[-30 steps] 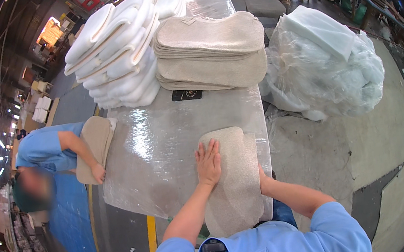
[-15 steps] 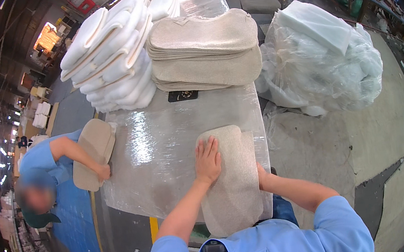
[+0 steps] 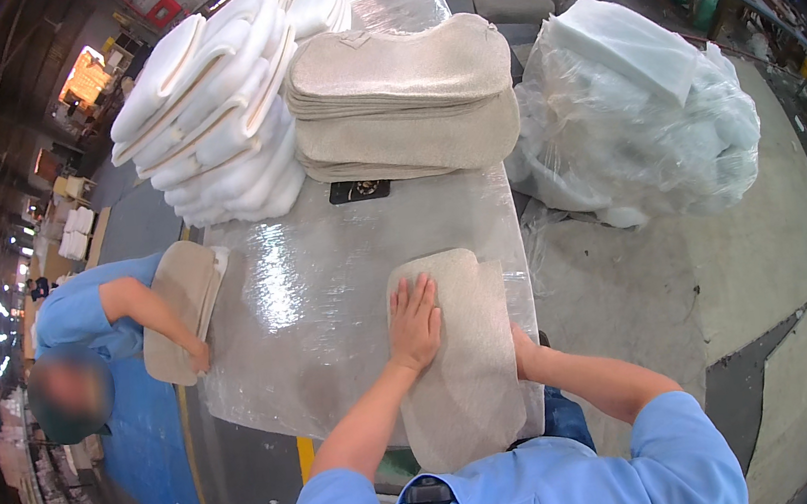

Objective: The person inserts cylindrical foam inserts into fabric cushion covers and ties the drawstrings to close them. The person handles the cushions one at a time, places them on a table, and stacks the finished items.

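Observation:
A long beige fabric cover (image 3: 470, 365) with rounded ends lies lengthwise before me, its near end reaching my shirt at the table's edge. My left hand (image 3: 416, 325) rests flat on its upper left part, fingers stretched out and slightly spread. At the cover's right edge is my right hand (image 3: 525, 352); its fingers are hidden at or under the fabric. A narrow strip of the same beige cloth sticks out along the upper right side. Beneath everything is a table (image 3: 324, 262) wrapped in shiny clear plastic.
Stacked beige covers (image 3: 405, 96) stand farther back, beside folded white padding (image 3: 217, 124). A black patterned item (image 3: 360, 190) lies before the covers. Right of the table sits a big plastic-wrapped white bundle (image 3: 640, 122). At left a co-worker (image 3: 98, 310) holds another beige piece (image 3: 184, 309).
My hands and the cover stay nearly in place. The co-worker's beige piece has tilted a little, and the whole view has shifted slightly.

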`<control>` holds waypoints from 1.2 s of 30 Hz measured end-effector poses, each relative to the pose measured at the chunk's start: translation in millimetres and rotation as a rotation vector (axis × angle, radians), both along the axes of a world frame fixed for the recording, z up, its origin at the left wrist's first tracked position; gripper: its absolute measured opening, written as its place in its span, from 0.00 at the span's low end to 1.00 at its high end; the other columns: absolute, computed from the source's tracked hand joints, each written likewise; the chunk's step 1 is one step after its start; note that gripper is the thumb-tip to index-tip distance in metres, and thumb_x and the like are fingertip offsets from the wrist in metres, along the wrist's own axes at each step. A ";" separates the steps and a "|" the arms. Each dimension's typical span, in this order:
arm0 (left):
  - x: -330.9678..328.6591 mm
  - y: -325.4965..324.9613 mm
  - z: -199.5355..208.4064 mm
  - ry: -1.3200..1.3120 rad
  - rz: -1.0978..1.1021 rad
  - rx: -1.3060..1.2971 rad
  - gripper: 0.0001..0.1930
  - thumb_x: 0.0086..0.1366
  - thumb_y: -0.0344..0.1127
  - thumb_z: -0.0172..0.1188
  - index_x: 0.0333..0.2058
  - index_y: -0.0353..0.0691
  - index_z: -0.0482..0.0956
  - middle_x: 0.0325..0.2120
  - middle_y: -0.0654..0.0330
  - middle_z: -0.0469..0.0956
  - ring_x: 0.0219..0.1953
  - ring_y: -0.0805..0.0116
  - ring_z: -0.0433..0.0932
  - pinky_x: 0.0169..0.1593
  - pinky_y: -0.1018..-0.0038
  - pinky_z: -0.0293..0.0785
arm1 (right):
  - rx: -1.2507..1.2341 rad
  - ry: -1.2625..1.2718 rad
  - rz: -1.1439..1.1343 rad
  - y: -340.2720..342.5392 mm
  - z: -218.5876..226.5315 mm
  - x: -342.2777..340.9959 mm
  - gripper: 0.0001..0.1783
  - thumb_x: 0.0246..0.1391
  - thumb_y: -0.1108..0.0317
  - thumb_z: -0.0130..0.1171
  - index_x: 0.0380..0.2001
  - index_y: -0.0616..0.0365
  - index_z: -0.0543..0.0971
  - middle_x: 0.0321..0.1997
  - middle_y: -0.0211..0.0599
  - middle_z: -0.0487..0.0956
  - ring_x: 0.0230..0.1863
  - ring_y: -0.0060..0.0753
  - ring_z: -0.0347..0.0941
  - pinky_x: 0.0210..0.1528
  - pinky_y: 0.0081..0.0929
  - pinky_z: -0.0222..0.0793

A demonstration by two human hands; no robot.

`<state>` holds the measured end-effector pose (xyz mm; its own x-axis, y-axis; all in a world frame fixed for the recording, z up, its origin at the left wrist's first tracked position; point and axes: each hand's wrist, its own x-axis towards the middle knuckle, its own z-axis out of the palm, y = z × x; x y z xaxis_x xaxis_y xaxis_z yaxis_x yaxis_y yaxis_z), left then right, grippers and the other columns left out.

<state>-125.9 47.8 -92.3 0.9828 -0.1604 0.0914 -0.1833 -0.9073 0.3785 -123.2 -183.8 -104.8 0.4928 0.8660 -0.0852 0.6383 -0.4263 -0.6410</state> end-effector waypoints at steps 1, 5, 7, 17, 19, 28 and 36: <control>-1.1 0.1 -0.6 0.002 -0.003 0.008 0.29 0.75 0.44 0.42 0.72 0.43 0.62 0.75 0.58 0.55 0.78 0.47 0.44 0.78 0.52 0.37 | -0.116 -0.196 0.055 -0.9 2.4 -0.7 0.39 0.64 0.45 0.51 0.75 0.43 0.61 0.79 0.32 0.60 0.80 0.41 0.50 0.81 0.42 0.40; 0.4 -5.0 2.5 0.023 -0.051 -0.038 0.30 0.76 0.45 0.41 0.72 0.39 0.61 0.75 0.54 0.56 0.78 0.46 0.46 0.78 0.53 0.37 | -0.180 -0.413 0.113 2.9 -26.3 14.8 0.36 0.65 0.46 0.50 0.73 0.46 0.65 0.78 0.37 0.62 0.79 0.46 0.53 0.80 0.45 0.42; 2.0 -11.5 1.7 0.009 -0.055 -0.071 0.30 0.76 0.44 0.41 0.72 0.37 0.61 0.75 0.52 0.56 0.78 0.47 0.48 0.78 0.53 0.38 | -0.166 -0.350 0.106 8.2 -30.1 26.4 0.36 0.65 0.45 0.49 0.73 0.45 0.65 0.78 0.37 0.61 0.79 0.45 0.52 0.81 0.45 0.41; 2.4 -0.6 10.3 0.081 -0.071 -0.021 0.31 0.77 0.48 0.41 0.72 0.36 0.61 0.75 0.52 0.55 0.77 0.45 0.49 0.77 0.52 0.41 | -0.246 -0.343 0.148 0.0 -0.3 2.1 0.38 0.61 0.44 0.52 0.72 0.43 0.65 0.79 0.34 0.61 0.79 0.43 0.52 0.80 0.43 0.44; -7.1 -12.5 5.8 0.018 -0.077 0.167 0.31 0.77 0.49 0.42 0.72 0.37 0.60 0.75 0.54 0.54 0.77 0.46 0.49 0.77 0.52 0.43 | -0.228 -0.210 0.183 -4.4 7.5 1.8 0.38 0.60 0.45 0.54 0.72 0.43 0.66 0.78 0.35 0.61 0.79 0.43 0.52 0.80 0.44 0.44; -55.1 -21.0 1.8 0.136 -0.219 -0.121 0.33 0.77 0.49 0.42 0.74 0.38 0.55 0.75 0.47 0.52 0.78 0.47 0.46 0.77 0.52 0.40 | -0.123 -0.244 0.136 -16.9 5.6 -5.1 0.37 0.59 0.46 0.55 0.71 0.42 0.68 0.77 0.37 0.63 0.78 0.45 0.54 0.80 0.46 0.45; -30.5 -4.4 0.1 0.082 0.025 -0.088 0.32 0.78 0.48 0.38 0.74 0.39 0.54 0.76 0.51 0.53 0.78 0.50 0.48 0.78 0.54 0.36 | -0.144 -0.332 0.129 -3.7 -8.8 17.6 0.38 0.60 0.44 0.54 0.72 0.41 0.67 0.76 0.35 0.65 0.78 0.42 0.54 0.80 0.45 0.44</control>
